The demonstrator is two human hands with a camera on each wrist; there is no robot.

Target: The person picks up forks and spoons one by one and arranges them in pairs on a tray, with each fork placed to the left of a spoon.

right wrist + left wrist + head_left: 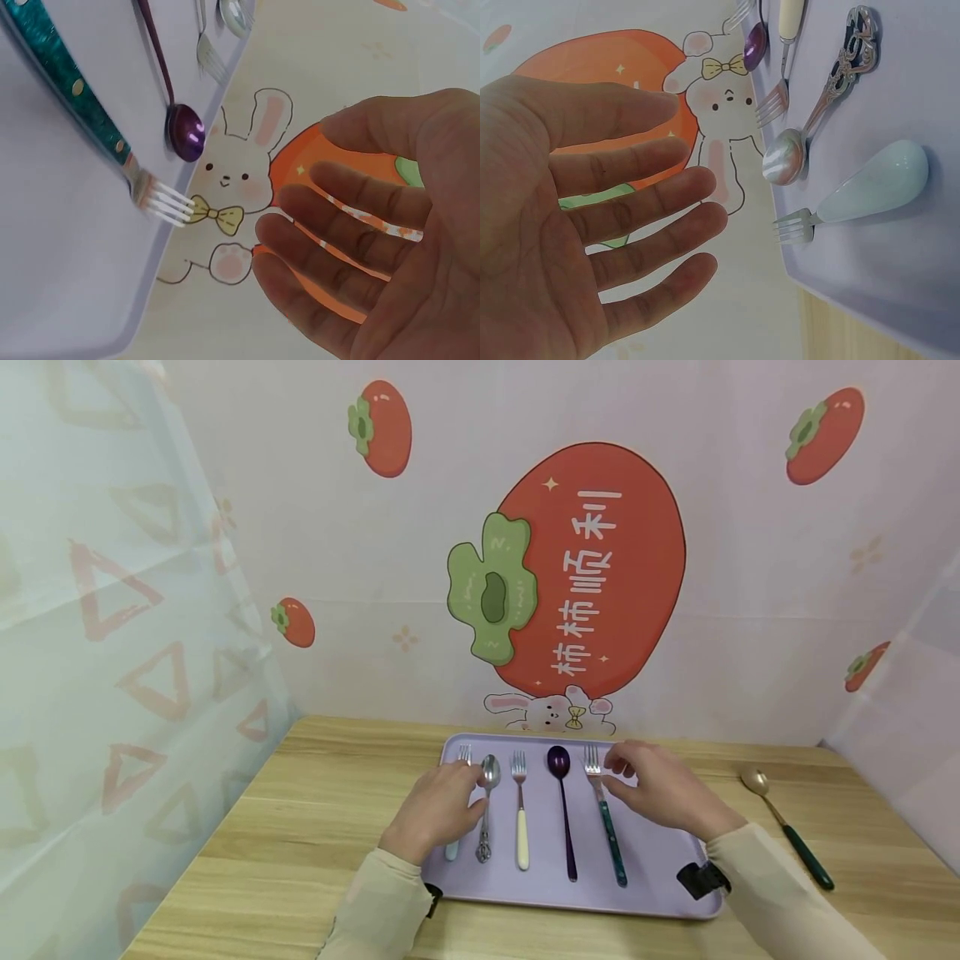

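A lilac tray (660, 877) carries a row of cutlery. From left to right lie a fork with a pale blue handle (877, 184), a silver spoon with an ornate handle (484, 827), a fork with a cream handle (522, 839), a purple spoon (558, 762) and a fork with a marbled green handle (612, 843). My left hand (438, 806) hovers over the tray's left side, partly hiding the pale blue fork; its fingers are spread and hold nothing. Beside the green-handled fork's tines, my right hand (663, 785) hangs with loosely bent fingers, also holding nothing.
Right of the tray, a gold-coloured spoon with a dark green handle (807, 857) lies on the wooden table (300, 827). Behind the table stands a wall sheet (360, 543) printed with persimmons and a rabbit. Pale sheets flank both sides.
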